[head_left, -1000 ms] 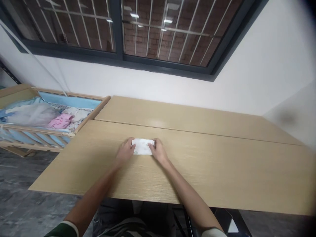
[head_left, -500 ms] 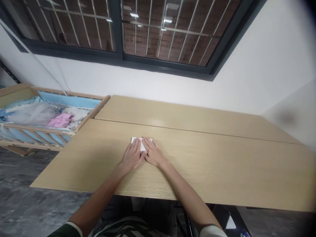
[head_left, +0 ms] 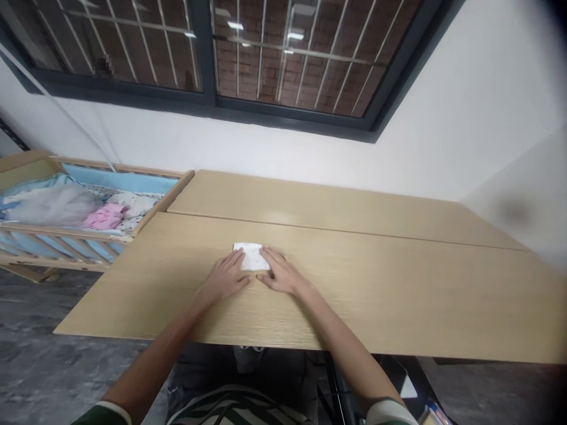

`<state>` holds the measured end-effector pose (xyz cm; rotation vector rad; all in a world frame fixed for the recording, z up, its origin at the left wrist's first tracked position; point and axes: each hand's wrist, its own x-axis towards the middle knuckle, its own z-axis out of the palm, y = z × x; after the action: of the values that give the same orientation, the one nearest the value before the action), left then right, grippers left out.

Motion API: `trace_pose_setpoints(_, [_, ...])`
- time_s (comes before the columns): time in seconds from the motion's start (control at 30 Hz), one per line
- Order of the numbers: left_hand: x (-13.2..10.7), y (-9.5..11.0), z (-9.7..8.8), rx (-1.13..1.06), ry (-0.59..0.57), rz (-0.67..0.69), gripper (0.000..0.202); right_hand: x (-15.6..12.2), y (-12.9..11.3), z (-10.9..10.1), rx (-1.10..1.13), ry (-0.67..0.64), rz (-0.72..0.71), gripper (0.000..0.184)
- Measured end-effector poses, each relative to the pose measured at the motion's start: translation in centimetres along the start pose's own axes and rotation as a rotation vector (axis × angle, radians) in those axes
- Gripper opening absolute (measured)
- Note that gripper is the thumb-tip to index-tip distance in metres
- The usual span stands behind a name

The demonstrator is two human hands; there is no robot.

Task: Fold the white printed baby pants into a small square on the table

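A small white folded sheet [head_left: 252,258], paper or tissue by its look, lies flat on the wooden table [head_left: 376,289]. My left hand [head_left: 225,276] rests at its left side, fingertips touching the edge and thumb pointing inward. On the opposite side, my right hand [head_left: 282,273] has its fingertips over the sheet's right edge. Both hands are open, with fingers stretched out and low on the tabletop. Most of the sheet shows between them, and faint marks on it are too small to read.
Left of the table stands a wooden crib [head_left: 163,203] with blue lining, holding pink clothing [head_left: 106,216] and white fabric. A second board [head_left: 310,203] runs along the wall behind. Above is a barred window [head_left: 283,115]. Dark items sit below the table's front edge at right.
My hands have moved apart, left hand to the left and right hand slightly to the right. The sheet, mostly covered before, now shows between them. The view has shifted slightly.
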<state>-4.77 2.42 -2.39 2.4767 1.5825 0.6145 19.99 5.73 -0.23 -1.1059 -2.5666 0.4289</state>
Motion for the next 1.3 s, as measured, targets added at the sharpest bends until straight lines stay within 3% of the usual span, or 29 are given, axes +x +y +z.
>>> trace_pose_setpoints(0.1, [0.9, 0.1, -0.2, -0.055, -0.042, -0.069, 0.073, 1.0, 0.8, 0.8, 0.064, 0.054, 0.037, 0.072])
trace_pose_setpoints(0.3, [2.4, -0.1, -2.1, -0.145, 0.057, -0.152, 0.031, 3.5, 1.4, 0.2, 0.297, 0.276, 0.109, 0.043])
trace_pose_setpoints(0.47, [0.4, 0.8, -3.3, -0.316, 0.129, -0.237, 0.04, 5.5, 0.4, -1.7, 0.663, 0.395, 0.199, 0.047])
trace_pose_setpoints(0.6, [-1.3, 2.3, -2.4, -0.375, 0.088, -0.35, 0.047, 6.8, 0.6, -0.9, 0.613, 0.308, 0.266, 0.049])
trace_pose_setpoints(0.73, [-1.4, 3.4, -1.8, -0.258, 0.062, -0.399, 0.034, 7.8, 1.5, 0.9, 0.495, 0.269, 0.258, 0.043])
trace_pose_setpoints(0.83, [-1.3, 4.7, -1.9, -0.157, 0.091, -0.417, 0.031, 8.1, 1.2, 0.9, 0.343, 0.233, 0.231, 0.039])
trace_pose_setpoints(0.97, [-2.6, 7.8, -1.0, 0.016, 0.177, -0.306, 0.048, 7.0, -1.5, -0.9, 0.095, 0.132, 0.039, 0.048])
trace_pose_setpoints(1.1, [-4.5, 10.3, 1.7, 0.115, 0.202, -0.181, 0.061, 5.0, -5.5, -2.6, 0.028, -0.136, -0.274, 0.056])
trace_pose_setpoints(1.2, [-5.4, 10.4, 3.1, 0.121, 0.156, -0.16, 0.055, 3.8, -7.1, -2.5, 0.092, -0.276, -0.386, 0.058])
trace_pose_setpoints(1.3, [-5.8, 9.7, 3.4, 0.128, 0.141, -0.158, 0.05, 3.2, -6.7, -1.6, 0.146, -0.353, -0.379, 0.058])
